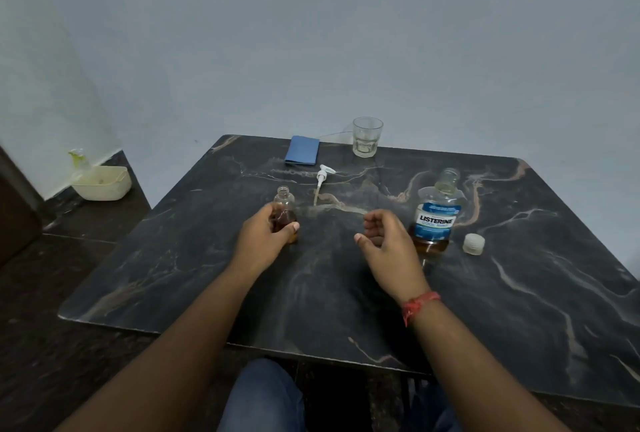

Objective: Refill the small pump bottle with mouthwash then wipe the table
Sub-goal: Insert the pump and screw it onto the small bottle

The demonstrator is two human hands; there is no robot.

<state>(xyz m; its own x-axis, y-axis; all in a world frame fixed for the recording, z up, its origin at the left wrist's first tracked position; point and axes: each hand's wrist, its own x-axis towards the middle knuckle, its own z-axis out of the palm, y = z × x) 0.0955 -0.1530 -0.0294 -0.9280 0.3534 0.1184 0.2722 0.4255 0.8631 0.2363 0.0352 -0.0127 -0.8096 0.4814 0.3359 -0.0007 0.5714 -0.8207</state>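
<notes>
My left hand (265, 239) grips the small clear bottle (285, 201), which stands upright and uncapped on the dark marble table (519, 293) with amber liquid in its lower part. Its white pump head (322, 178) lies on the table just behind. My right hand (388, 241) hovers with fingers loosely curled, holding nothing, just left of the mouthwash bottle (437, 213). That bottle stands open with a little amber liquid at the bottom. Its white cap (473, 244) rests to the right. A folded blue cloth (302, 150) lies at the far edge.
An empty drinking glass (366, 136) stands at the table's far edge, right of the cloth. A cream plastic tub (102, 182) sits on the floor at the left by the wall. My knees in jeans (263, 397) are under the near edge.
</notes>
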